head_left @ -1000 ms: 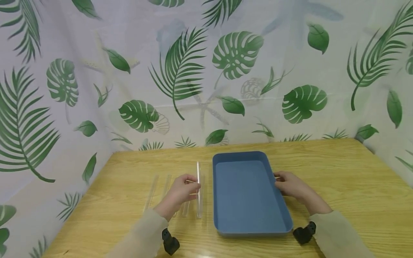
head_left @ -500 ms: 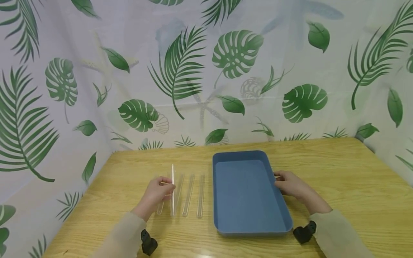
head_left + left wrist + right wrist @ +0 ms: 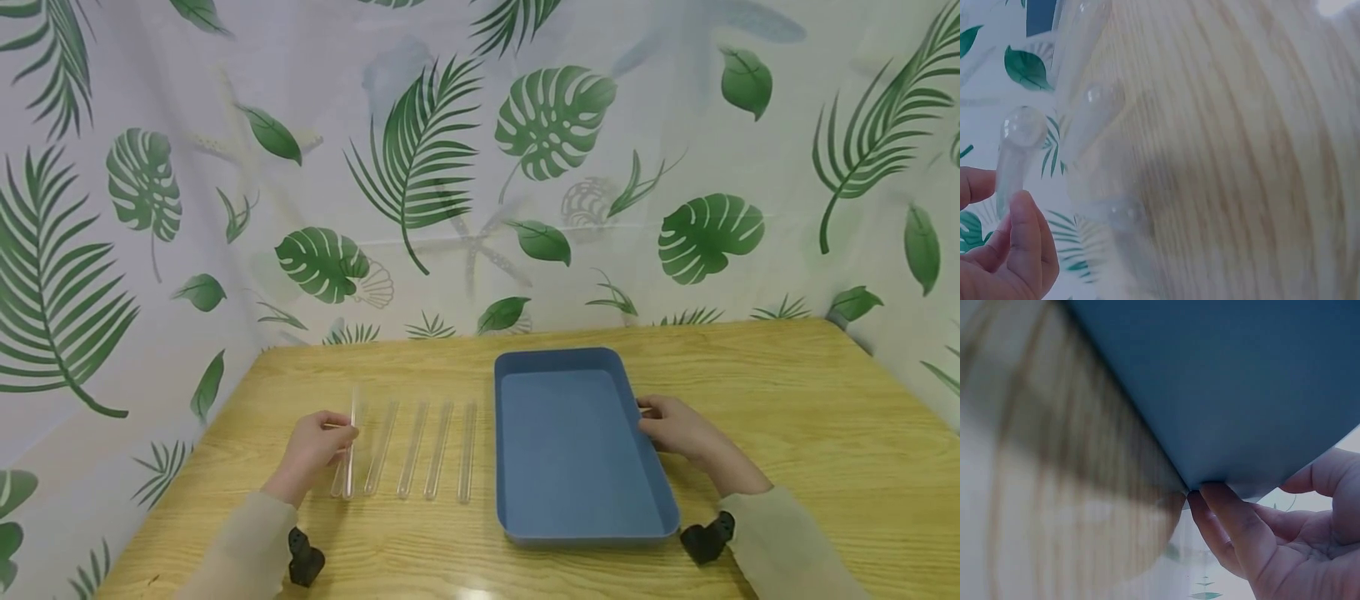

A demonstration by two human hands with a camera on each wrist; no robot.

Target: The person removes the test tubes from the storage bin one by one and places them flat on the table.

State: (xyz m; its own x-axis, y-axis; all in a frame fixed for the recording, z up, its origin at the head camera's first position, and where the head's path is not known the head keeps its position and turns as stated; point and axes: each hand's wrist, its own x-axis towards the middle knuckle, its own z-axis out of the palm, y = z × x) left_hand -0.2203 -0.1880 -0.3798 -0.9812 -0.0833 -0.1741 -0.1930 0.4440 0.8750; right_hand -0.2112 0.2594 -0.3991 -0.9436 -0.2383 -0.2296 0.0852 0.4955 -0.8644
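Note:
My left hand (image 3: 315,450) pinches a clear test tube (image 3: 349,475) between thumb and fingers, at the left of the table. In the left wrist view the tube's rounded end (image 3: 1024,128) points toward the camera. Several more clear test tubes (image 3: 412,450) lie side by side on the wood, between this hand and a blue tray (image 3: 585,533); one lies partly behind the held tube. My right hand (image 3: 675,429) holds the tray's right side. Its fingertips (image 3: 1213,487) press at the tray's lower edge, with the thumb up by the rim.
The wooden table (image 3: 810,417) extends to the right of the tray. A leaf-printed cloth (image 3: 465,167) hangs behind and along both sides. Black wrist cameras (image 3: 306,558) sit below both hands, close to the tabletop.
My left hand has moved left across the row with a test tube in its fingers, away from the tray, uncovering the tubes behind it. The right hand and the tray have stayed in place.

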